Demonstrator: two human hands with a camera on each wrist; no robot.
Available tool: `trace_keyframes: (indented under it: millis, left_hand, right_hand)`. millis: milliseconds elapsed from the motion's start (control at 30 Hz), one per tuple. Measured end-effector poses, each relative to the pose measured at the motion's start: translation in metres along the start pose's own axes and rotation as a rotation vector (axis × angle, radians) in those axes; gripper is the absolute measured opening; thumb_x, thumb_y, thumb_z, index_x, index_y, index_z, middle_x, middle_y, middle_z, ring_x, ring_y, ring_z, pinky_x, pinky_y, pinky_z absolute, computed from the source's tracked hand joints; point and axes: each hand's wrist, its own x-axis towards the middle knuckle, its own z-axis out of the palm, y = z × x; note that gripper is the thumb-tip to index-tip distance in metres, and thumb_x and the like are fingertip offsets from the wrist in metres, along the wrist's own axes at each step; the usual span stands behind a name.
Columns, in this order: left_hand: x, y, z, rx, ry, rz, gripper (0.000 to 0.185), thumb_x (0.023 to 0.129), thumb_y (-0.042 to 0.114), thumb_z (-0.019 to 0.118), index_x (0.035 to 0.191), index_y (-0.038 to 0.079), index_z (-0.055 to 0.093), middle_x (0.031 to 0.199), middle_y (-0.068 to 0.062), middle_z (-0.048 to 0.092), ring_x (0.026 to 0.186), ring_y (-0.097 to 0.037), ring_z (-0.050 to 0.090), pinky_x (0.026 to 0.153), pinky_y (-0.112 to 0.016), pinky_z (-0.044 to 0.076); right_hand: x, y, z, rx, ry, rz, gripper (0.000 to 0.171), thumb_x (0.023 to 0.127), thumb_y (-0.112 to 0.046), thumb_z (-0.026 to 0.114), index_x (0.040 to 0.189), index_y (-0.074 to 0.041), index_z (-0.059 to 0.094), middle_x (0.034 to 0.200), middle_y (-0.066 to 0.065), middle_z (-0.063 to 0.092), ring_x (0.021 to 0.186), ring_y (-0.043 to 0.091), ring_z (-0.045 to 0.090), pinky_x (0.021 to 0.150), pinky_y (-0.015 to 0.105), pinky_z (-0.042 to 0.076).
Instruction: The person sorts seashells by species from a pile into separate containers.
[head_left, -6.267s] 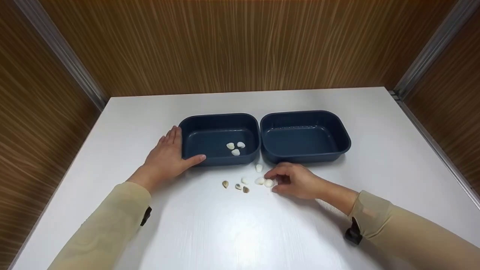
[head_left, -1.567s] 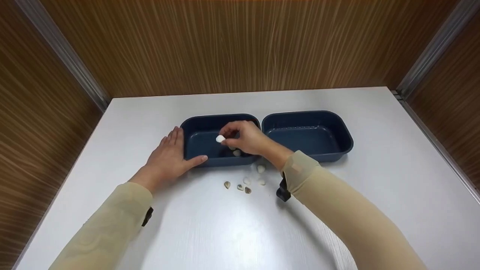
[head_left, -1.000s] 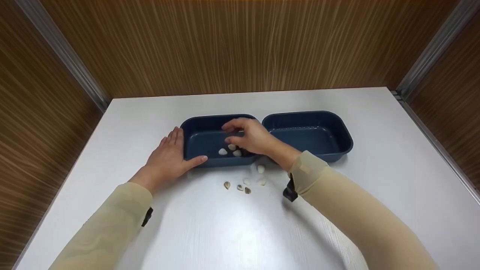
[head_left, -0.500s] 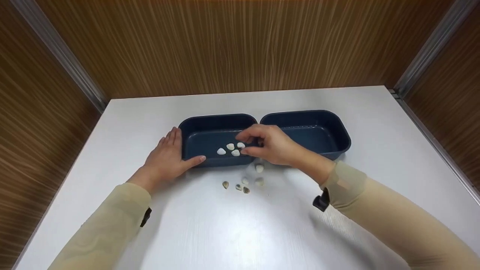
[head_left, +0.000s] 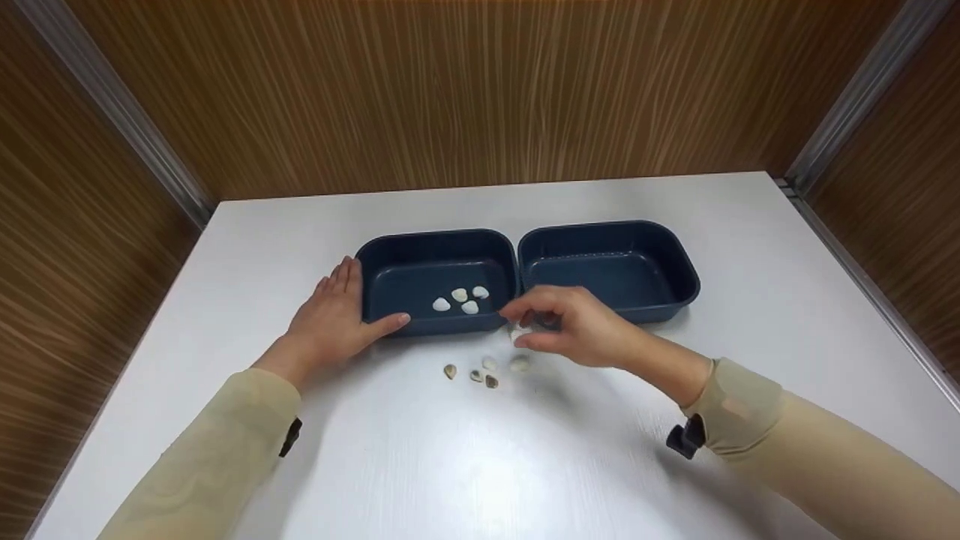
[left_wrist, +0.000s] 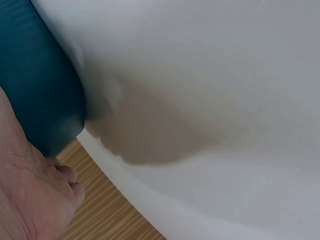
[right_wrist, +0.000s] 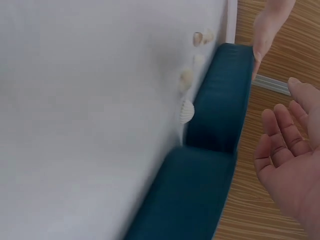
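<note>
My left hand (head_left: 330, 322) rests against the left end of the left blue bin (head_left: 442, 325), fingers straight along the wall and thumb over the front rim. Several white seashells (head_left: 441, 304) lie inside that bin. In the head view my right hand (head_left: 581, 326) hovers over a white seashell (head_left: 517, 334) in front of the gap between the bins. The right wrist view shows this ribbed shell (right_wrist: 187, 111) apart from my right hand (right_wrist: 295, 160), whose fingers are loosely bent around nothing. Nearby lie two white shells (head_left: 519, 364) and three brown shells (head_left: 450, 371).
The right blue bin (head_left: 652, 311) stands beside the left one, and no shells show in its visible part. Both stand on a white table (head_left: 420, 465). A brown wood-grain panel (head_left: 480, 97) rises behind it, with similar panels at the sides.
A white shell was carried from the table into the left bin and released. Since then my right hand has moved right and back toward the front, over another shell. My left hand has stayed put.
</note>
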Motion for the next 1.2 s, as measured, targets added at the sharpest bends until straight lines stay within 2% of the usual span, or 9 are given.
trace_keyframes:
  millis: [300, 567, 833, 1200]
  left_hand:
    - [0.0, -0.001, -0.001, 0.006, -0.007, -0.008, 0.135, 0.09, 0.093, 0.039, 0.164, -0.011, -0.003, 0.174, -0.03, -0.001, 0.162, -0.042, 0.003, 0.13, -0.054, 0.005]
    - [0.001, -0.002, -0.001, 0.022, -0.008, -0.016, 0.135, 0.089, 0.094, 0.037, 0.164, -0.012, -0.003, 0.173, -0.031, -0.001, 0.162, -0.042, 0.004, 0.13, -0.054, 0.005]
    - [0.0, -0.004, -0.002, 0.02, -0.008, -0.015, 0.135, 0.089, 0.094, 0.037, 0.164, -0.012, -0.002, 0.174, -0.03, 0.0, 0.162, -0.041, 0.003, 0.13, -0.055, 0.006]
    - [-0.001, -0.005, -0.001, 0.026, -0.013, -0.017, 0.136, 0.088, 0.095, 0.035, 0.164, -0.011, -0.003, 0.174, -0.03, -0.001, 0.162, -0.041, 0.003, 0.13, -0.054, 0.006]
  right_hand:
    - [-0.026, 0.016, 0.009, -0.001, -0.049, 0.042, 0.033, 0.093, -0.007, 0.083, 0.126, -0.006, 0.075, 0.113, 0.012, 0.075, 0.097, 0.021, 0.075, 0.078, 0.043, 0.059]
    - [-0.032, 0.026, 0.015, 0.048, -0.091, 0.107, 0.037, 0.092, -0.004, 0.083, 0.127, 0.001, 0.073, 0.118, 0.014, 0.074, 0.094, 0.023, 0.076, 0.08, 0.035, 0.062]
    - [-0.038, 0.035, 0.021, -0.053, -0.106, 0.142, 0.043, 0.088, -0.009, 0.087, 0.129, -0.005, 0.074, 0.118, 0.009, 0.075, 0.098, 0.026, 0.069, 0.086, 0.037, 0.058]
    - [-0.038, 0.041, 0.032, -0.063, -0.113, 0.143, 0.048, 0.085, -0.009, 0.09, 0.13, -0.006, 0.074, 0.111, 0.009, 0.07, 0.095, 0.023, 0.065, 0.083, 0.031, 0.057]
